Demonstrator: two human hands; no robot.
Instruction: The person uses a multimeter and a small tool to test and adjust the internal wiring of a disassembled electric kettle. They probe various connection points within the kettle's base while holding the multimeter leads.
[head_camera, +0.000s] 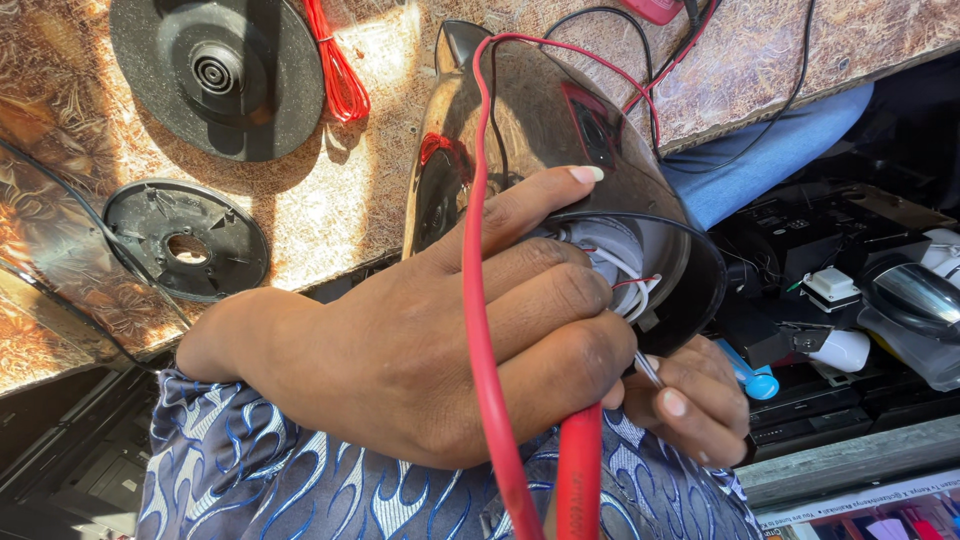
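Kettle, shiny steel and lying on its side, rests against the edge of the patterned table with its open base turned toward the person. In the head view, the left hand wraps closed around the kettle's base rim, thumb laid on the body, with a red probe lead running over the fingers. The right hand pinches a thin metal probe tip, aimed at the white wires inside the base. Two black round base plates lie on the table. The tip could slip off its contact and bridge neighbouring terminals, and the lead tugging across the hand might cause that.
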